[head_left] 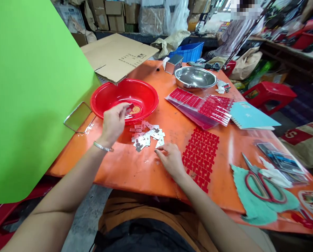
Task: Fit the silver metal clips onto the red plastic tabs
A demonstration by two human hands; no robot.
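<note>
My left hand [114, 123] is over the near rim of the red plastic basin [94, 99], its fingers pinched on a small red piece [131, 106]. In front of the basin lies a loose pile of small flat metal-looking plates [147, 139], some white or silvery and some with a reddish face. At the pile's near right edge my right hand [170, 159] has thumb and forefinger closed at the edge of a small white plate [160, 141]. Beside that hand lies a sheet of red T-shaped stickers [201, 154], partly behind my wrist.
Plastic-sleeved red sheets [198, 105], a light-blue notebook [251, 113] and a steel bowl [195, 85] lie farther back. Scissors [264, 185] rest on a green cloth [240, 178] at right. A green board [40, 98] stands at left; cardboard [116, 56] overhangs the basin. Another person [240, 31] is behind.
</note>
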